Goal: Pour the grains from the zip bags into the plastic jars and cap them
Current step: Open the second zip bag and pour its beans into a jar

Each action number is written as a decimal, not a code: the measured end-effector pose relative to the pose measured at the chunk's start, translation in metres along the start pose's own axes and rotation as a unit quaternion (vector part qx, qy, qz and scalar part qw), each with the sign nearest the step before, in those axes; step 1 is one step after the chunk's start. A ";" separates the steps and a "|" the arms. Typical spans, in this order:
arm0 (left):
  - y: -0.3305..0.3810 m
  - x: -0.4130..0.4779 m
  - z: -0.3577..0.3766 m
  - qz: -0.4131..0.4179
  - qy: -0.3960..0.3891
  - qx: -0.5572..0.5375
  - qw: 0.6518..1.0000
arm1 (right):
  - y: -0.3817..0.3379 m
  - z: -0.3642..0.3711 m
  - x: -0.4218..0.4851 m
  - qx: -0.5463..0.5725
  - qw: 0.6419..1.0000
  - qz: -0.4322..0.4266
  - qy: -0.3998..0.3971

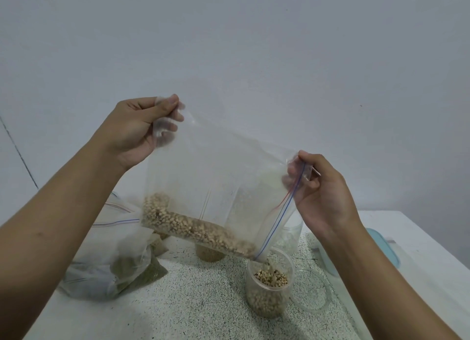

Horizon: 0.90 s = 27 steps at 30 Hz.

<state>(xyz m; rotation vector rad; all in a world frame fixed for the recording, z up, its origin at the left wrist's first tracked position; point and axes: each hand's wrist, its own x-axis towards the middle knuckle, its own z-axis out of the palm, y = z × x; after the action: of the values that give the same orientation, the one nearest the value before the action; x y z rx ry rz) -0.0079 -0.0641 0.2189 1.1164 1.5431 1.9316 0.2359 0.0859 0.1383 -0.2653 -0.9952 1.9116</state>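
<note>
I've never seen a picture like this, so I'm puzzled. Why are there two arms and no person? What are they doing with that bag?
There is no machine here. The camera sits on a person's head and looks down, so you see only their own arms. The left hand pinches one corner of a clear zip bag, and the right hand pinches the zip end. The bag is tilted, so the pale beans lie along its low edge, and its lowest corner hangs right over an open plastic jar already partly filled with beans. A clear round lid lies beside that jar. Behind stands another jar, and at the left lie more zip bags, all on a speckled mat.
</note>
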 end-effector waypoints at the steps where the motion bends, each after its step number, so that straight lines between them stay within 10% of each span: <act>1: 0.000 0.000 0.000 0.000 -0.001 0.000 1.000 | 0.000 0.000 0.000 0.001 1.000 0.000 0.002; 27: -0.011 0.008 0.023 -0.015 -0.021 0.001 1.000 | -0.009 -0.021 0.003 -0.010 1.000 -0.001 0.030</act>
<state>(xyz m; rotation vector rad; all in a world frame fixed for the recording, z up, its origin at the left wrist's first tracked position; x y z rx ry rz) 0.0041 -0.0413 0.2129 1.1197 1.5314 1.8763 0.2516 0.1020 0.1318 -0.3310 -0.9752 1.8830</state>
